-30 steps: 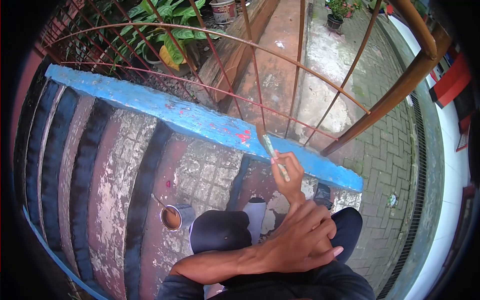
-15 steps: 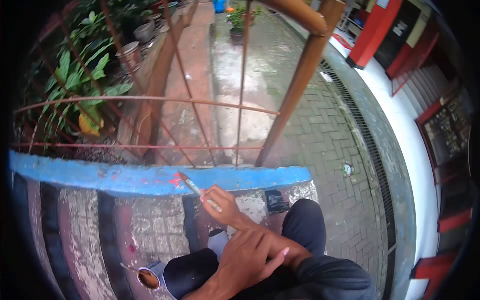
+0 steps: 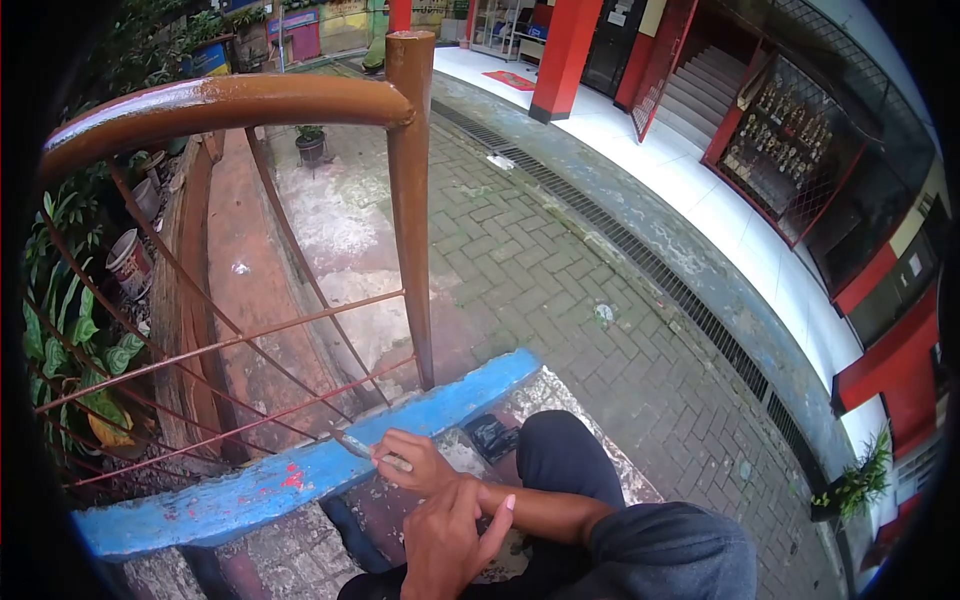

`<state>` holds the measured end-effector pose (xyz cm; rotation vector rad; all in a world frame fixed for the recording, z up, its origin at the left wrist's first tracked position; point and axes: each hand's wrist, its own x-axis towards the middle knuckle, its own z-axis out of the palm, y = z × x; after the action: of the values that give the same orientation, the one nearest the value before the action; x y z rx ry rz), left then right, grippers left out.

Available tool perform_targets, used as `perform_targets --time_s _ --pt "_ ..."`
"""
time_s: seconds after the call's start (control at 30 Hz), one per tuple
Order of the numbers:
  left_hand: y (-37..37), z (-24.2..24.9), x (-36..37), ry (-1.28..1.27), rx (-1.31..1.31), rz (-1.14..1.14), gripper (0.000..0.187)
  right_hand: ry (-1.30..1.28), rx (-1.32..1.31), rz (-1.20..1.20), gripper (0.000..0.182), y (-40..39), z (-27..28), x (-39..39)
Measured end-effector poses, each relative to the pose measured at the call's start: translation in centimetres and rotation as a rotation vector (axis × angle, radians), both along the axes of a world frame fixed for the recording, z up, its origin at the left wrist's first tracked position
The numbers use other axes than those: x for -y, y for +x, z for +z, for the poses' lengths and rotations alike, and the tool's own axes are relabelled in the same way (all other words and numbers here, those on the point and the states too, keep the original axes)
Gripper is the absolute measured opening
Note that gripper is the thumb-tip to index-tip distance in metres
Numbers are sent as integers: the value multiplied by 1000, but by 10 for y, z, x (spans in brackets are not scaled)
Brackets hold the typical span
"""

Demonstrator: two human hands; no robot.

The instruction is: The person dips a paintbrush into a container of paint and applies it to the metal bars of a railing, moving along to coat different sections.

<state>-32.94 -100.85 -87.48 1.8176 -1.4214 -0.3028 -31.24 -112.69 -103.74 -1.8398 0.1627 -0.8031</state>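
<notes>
Starting at the left, red paint marks [image 3: 290,478] sit on the blue ledge [image 3: 200,505], and thin rusty rails [image 3: 230,340] rise behind that ledge. A little to the right of the marks, the paintbrush [image 3: 362,447] lies low over the top of the ledge, its tip just touching or almost touching the blue. The brush looks small, light and stiff, so it should be easy to lift. Its handle is the best place to hold, far from the bristles, which may be wet. Its long line runs from lower right to upper left, with the tip pointing left along the ledge. Next comes the right hand [image 3: 412,462], with its fingers pinching the handle. Below the ledge, the left hand [image 3: 450,540] wraps around the right wrist, fingers loosely spread. Further right is the person's dark knee [image 3: 560,450].
</notes>
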Motion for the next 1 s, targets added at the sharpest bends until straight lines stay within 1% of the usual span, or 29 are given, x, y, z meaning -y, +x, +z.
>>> perform_targets --time_s 0.03,0.07,0.1,0.13,0.17,0.2,0.23,0.27,0.3,0.33,0.37,0.4,0.43,0.47,0.53,0.57,0.6,0.63,0.67,0.7,0.73,0.77,0.8,0.87,0.9,0.97,1.0 --pt "2 -3 7 10 -12 15 28 -1 -18 6 9 2 5 -2" --pt "3 -8 12 -48 18 -11 29 20 -21 -7 10 2 7 -4" --pt "5 -11 12 -83 46 5 30 61 -33 22 11 6 16 -8" --pt "5 -10 15 -98 60 34 32 122 -61 16 11 13 11 -17" --pt "6 -8 15 -5 80 29 32 221 -110 34 10 19 5 -26" --pt "4 -22 18 3 83 34 30 306 -99 148 9 26 1 -32" --pt "-3 -37 24 -43 79 61 29 552 -102 219 11 32 -8 -45" --pt "-5 -31 23 48 145 75 25 577 -134 239 12 40 2 -56" --pt "-11 -41 28 32 144 108 22 647 -139 252 11 48 2 -71" --pt "-7 -39 26 55 121 56 24 624 -125 304 11 56 1 -83" --pt "-13 -45 25 -55 184 151 24 628 -137 386 12 62 0 -94" --pt "-20 -50 26 -31 156 246 24 626 -137 441 13 66 -1 -106" --pt "-23 -53 30 -109 168 318 19 634 -176 506 13 70 0 -119" --pt "-23 -56 30 -191 193 371 16 620 -181 599 13 73 2 -131" --pt "-18 -52 20 -204 180 438 17 611 -205 717 13 75 12 -157" --pt "-16 -49 15 -230 179 460 18 521 -201 854 14 78 21 -170" --pt "-12 -45 2 -232 180 531 18 418 -206 1020 15 80 31 -193" --pt "-8 -42 -3 -196 241 537 20 395 -183 1106 15 83 40 -209" --pt "-5 -39 -8 -157 301 541 21 388 -196 1138 15 86 48 -223" --pt "-4 -37 -12 -157 299 575 21 324 -174 1239 14 89 55 -237" --pt "-6 -35 -14 -152 317 655 22 261 -152 1337 13 89 64 -251" --pt "-6 -33 -16 -149 333 736 24 280 -233 1354 11 87 76 -265" --pt "-4 -32 -19 -149 330 765 24 275 -244 1380 11 87 79 -276" --pt "0 -29 -25 -134 441 851 26 125 -197 1494 10 87 81 -297" --pt "2 -25 -31 -134 438 875 26 120 -206 1516 10 86 79 -305" --pt "6 -19 -41 -60 456 916 28 -4 -161 1542 9 84 75 -318" --pt "7 -19 -43 -59 454 937 28 -9 -166 1562 9 82 74 -322"
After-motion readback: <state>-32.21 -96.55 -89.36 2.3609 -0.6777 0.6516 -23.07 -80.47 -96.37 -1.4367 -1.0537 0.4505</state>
